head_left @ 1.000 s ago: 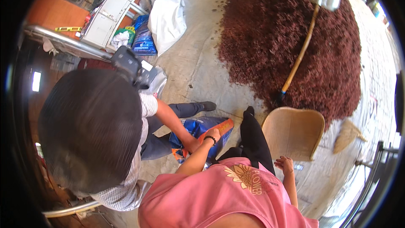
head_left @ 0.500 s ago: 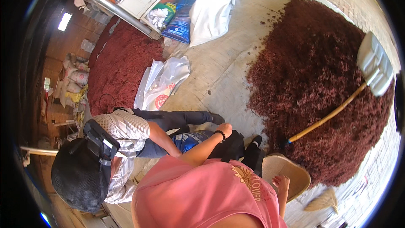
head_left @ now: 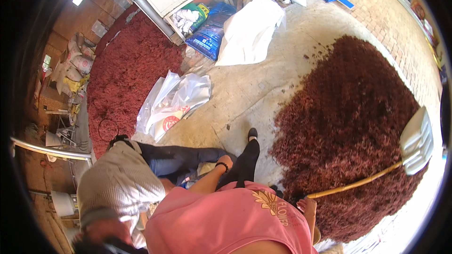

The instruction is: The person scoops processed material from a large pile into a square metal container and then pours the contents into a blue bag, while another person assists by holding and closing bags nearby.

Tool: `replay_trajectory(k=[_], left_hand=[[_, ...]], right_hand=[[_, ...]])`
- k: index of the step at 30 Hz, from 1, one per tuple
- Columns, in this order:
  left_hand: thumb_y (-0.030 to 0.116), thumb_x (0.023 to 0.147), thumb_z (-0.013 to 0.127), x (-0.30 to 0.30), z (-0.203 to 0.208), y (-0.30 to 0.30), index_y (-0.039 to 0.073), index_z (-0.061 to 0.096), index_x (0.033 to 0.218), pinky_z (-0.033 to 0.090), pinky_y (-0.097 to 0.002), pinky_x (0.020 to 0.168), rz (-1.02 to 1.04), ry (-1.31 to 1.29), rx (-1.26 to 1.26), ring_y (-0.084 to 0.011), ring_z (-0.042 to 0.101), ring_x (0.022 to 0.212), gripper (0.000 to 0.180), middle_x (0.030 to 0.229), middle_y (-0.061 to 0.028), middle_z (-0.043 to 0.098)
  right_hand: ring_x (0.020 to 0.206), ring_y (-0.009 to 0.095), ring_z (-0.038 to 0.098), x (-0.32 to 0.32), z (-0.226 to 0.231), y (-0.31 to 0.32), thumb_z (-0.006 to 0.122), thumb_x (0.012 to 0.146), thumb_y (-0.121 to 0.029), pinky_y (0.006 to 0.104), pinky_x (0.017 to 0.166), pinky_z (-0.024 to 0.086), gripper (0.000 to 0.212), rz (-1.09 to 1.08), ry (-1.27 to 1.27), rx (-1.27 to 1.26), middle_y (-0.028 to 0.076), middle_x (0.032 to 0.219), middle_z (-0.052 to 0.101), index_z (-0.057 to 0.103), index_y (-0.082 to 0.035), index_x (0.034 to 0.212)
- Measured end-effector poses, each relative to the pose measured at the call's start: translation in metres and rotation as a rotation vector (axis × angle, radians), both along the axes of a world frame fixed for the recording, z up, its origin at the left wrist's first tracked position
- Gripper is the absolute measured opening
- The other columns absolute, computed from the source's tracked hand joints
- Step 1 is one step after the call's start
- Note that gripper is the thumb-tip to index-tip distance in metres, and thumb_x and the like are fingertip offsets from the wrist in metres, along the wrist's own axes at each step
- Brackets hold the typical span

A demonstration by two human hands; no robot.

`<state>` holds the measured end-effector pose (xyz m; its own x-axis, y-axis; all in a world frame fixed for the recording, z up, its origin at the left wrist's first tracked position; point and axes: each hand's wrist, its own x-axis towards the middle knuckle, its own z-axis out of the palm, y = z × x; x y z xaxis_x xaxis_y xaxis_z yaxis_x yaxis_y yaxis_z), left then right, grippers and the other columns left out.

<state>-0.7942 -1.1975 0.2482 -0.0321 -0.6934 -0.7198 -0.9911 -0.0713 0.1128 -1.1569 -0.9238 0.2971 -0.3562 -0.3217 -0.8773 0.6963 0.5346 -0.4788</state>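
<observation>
Key relation: right hand point(head_left: 307, 204) vs shovel point(head_left: 416, 142). Using the brown pile point(head_left: 346, 113) as landmark.

Shovel lies on top of the brown pile. Long axis: bamboo handle point(head_left: 355, 182) starts at the pile's near-left edge, runs right across it and slightly away from the wearer; the pale blade sits at the pile's right edge. So the butt end points at the wearer and the blade is the far end.

Right hand is at the pile's near-left edge, right by the butt. It's the nearer hand by a clear margin. Fingers look part curled; view is small and foreshortened there, so contact with the handle is possible but I can't confirm it, or how far open the hand is.

Left hand point(head_left: 225, 161), dark bead bracelet point(head_left: 222, 165) on the wrist, is well left of the pile, with the wearer's black-trousered leg point(head_left: 245, 162) in between. Fingers partly hidden; can't tell how closed or whether it has hold of anything. Nearest to it: the dark trouser leg of a co-worker point(head_left: 122, 178), who is bent over, also left of the pile.

Rest: clear plastic bag point(head_left: 176, 101) on the floor left of the pile, red heap point(head_left: 132, 70) farther left, white sack point(head_left: 249, 33) off the pile's far-left side.
</observation>
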Motion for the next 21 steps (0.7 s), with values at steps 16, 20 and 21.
replay_trajectory(k=[16,20,21], left_hand=[[0.014,0.061,0.048,0.064,-0.055,-0.252,0.007,0.058,0.058,0.044,-0.0304,0.052,-0.086,0.04,-0.158,-0.0198,0.056,0.056,0.013,0.061,-0.0087,0.057],[0.014,0.063,0.045,0.021,-0.052,-0.313,0.008,0.059,0.065,0.044,-0.0318,0.059,-0.199,-0.008,0.063,-0.0228,0.054,0.064,0.016,0.07,-0.0101,0.056],[0.015,0.063,0.042,0.015,-0.054,-0.329,0.003,0.059,0.067,0.043,-0.0353,0.066,-0.066,0.072,0.078,-0.03,0.053,0.072,0.021,0.074,-0.017,0.055]], right_hand=[[0.06,0.026,0.056,-0.004,0.026,-0.354,0.042,0.07,-0.013,0.0327,0.049,0.048,0.032,0.332,-0.085,0.108,0.018,0.076,0.055,0.041,0.003,0.097],[0.057,0.027,0.055,-0.032,0.012,-0.396,0.044,0.068,-0.012,0.0352,0.047,0.047,0.021,0.342,-0.063,0.235,0.019,0.073,0.054,0.047,0.002,0.083],[0.056,0.027,0.055,-0.041,0.003,-0.407,0.044,0.068,-0.012,0.0358,0.047,0.047,0.019,0.341,-0.07,0.272,0.018,0.072,0.054,0.047,0.002,0.08]])
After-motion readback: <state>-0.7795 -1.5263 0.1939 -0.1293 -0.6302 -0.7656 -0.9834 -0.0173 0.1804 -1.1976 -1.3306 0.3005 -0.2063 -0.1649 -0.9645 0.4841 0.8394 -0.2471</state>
